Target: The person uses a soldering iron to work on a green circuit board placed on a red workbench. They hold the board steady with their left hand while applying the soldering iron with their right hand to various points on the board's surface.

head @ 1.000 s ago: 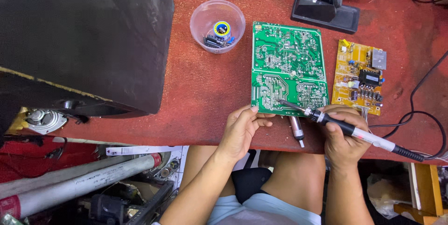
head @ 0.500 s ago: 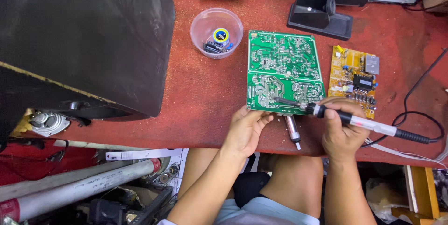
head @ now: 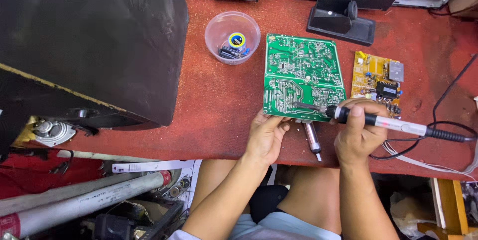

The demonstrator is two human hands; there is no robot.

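A green circuit board (head: 303,75) lies solder side up on the red table (head: 214,105). My left hand (head: 266,135) rests at its near left corner, fingers on the board's edge. My right hand (head: 359,133) grips a soldering iron (head: 383,122) like a pen; its metal tip lies across the board's near edge. The iron's black cable runs off to the right. A small grey pen-shaped tool (head: 312,139) lies on the table between my hands.
A yellow circuit board (head: 378,80) sits right of the green one. A clear plastic bowl (head: 232,36) with small parts stands behind and left. A black stand (head: 341,18) is at the back. A large black box (head: 84,41) covers the left side.
The view has shifted a little. The iron's tip has moved left onto the green board's near edge. My left hand stays at the board's corner.
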